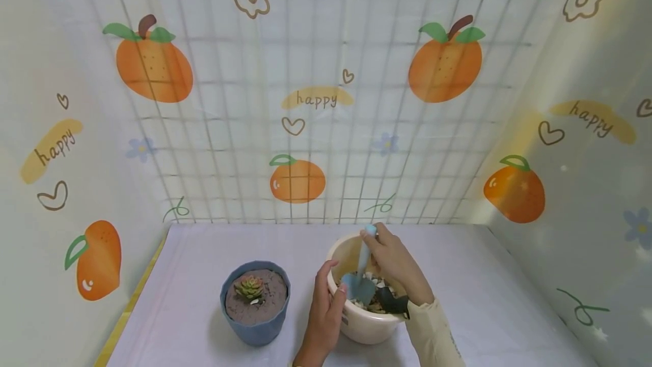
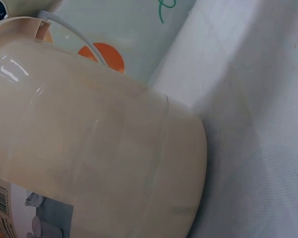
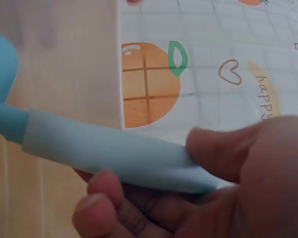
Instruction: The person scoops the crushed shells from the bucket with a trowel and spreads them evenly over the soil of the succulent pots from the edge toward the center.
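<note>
My right hand [image 1: 392,256] grips the pale blue handle of a small garden trowel [image 1: 364,256], its blade down among whitish and brown stones [image 1: 374,299] inside a cream bucket [image 1: 369,336]. Seen from the right wrist, the trowel handle [image 3: 109,153] lies between the thumb and curled fingers [image 3: 97,210]. My left hand [image 1: 326,313] holds the near left side of the bucket at the rim, with the thumb close to the trowel blade. The left wrist view shows the outer wall of the bucket [image 2: 104,129], with a label and a grey carrying handle [image 2: 77,32]; no fingers show there.
Left of the bucket stands a blue pot [image 1: 257,330] with brown soil and a small green-pink succulent [image 1: 249,287]. A dark object [image 1: 392,302] sits by the right wrist, over the bucket's rim. White printed sheets [image 1: 229,146] enclose the white tabletop [image 1: 188,276].
</note>
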A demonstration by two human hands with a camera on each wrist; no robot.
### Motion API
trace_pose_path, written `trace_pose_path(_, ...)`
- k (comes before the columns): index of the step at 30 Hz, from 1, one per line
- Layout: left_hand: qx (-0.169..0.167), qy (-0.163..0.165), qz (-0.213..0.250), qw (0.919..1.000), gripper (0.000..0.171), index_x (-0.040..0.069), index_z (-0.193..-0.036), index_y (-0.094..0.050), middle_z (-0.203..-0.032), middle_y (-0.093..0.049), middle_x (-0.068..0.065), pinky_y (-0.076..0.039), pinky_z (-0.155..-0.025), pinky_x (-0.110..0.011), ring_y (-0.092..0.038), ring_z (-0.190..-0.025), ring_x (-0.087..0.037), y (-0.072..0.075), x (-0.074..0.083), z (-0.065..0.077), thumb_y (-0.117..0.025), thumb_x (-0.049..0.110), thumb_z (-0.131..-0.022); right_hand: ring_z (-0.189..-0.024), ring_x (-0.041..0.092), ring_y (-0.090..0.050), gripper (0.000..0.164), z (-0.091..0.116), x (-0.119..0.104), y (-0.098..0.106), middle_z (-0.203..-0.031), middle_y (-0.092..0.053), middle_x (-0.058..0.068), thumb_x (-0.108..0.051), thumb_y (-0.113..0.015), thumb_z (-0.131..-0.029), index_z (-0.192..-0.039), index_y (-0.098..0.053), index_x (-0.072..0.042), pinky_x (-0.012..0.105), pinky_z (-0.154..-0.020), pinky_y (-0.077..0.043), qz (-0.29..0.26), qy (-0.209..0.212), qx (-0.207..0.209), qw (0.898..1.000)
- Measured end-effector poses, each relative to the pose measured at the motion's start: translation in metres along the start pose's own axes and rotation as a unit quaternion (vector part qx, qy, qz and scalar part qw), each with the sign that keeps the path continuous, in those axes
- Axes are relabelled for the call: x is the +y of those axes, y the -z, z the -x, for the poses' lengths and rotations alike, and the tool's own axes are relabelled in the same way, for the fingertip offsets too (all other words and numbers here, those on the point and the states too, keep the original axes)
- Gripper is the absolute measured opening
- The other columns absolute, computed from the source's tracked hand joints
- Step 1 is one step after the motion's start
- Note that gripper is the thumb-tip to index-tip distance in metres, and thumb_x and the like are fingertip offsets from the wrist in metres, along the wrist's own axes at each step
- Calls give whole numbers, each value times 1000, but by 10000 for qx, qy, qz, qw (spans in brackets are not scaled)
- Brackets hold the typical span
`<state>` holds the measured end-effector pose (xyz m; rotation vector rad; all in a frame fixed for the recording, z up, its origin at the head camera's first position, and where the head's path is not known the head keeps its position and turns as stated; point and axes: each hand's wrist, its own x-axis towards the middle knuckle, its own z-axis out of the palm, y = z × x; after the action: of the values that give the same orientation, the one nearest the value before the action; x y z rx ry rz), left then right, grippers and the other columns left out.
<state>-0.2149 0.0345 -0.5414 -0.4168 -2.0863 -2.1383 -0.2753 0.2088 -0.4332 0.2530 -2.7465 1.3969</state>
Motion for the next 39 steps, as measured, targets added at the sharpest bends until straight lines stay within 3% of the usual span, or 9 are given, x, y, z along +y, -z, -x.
trace_pose_path(7,23,-80,-28,10000,49,28,-157,-36,-162,-32,2,-25,-119,-54,-26,-150,-17,-1,-1,-1,-51,27,-111,-60,37,-59,36,0,-2,3,-70,-60,16,-37,-47,-113,-121,-51,-3,39,-50,-52,-169,-110,366,9991)
trace_pose_path(13,38,-146,-34,9999,50,28,-157,-35,-163,-31,2,-27,-119,-51,-28,-149,-16,-1,-2,-1,-51,30,-110,-54,24,-55,42,-1,-2,5,-71,-61,17,-41,-46,-113,-131,-49,-3,33,-49,-47,-223,-253,626,9975)
trace_pose_path(22,4,-126,24,9999,52,25,-159,-34,-164,-29,0,-31,-116,-53,-30,-149,-22,-2,0,-3,-51,33,-111,-49,19,-47,50,0,-2,10,-62,-52,6,-47,-43,-112,-135,-47,-2,31,-49,-41,-541,-551,1241,9893)
trace_pose_path(28,-60,-15,19,10000,53,25,-161,-32,-165,-26,-2,-33,-113,-55,-34,-146,-26,-2,4,-1,-48,38,-112,-49,19,-46,54,2,-1,12,-62,-51,5,-49,-40,-112,-135,-46,0,32,-49,-39,-450,-646,1338,9879)
trace_pose_path(34,11,-8,-303,9995,57,26,-163,-31,-166,-23,-7,-27,-117,-62,-24,-153,-29,0,12,1,-49,43,-111,-49,20,-47,60,7,-2,12,-60,-50,4,-51,-36,-112,-137,-42,3,32,-48,-37,-325,-676,1537,9853)
trace_pose_path(39,120,-114,-603,9980,59,25,-163,-34,-169,-16,-2,-26,-115,-67,-22,-153,-31,1,18,0,-52,43,-110,-49,20,-47,59,8,-3,11,-60,-50,4,-51,-37,-112,-135,-43,3,32,-48,-37,-392,-657,1737,9818)
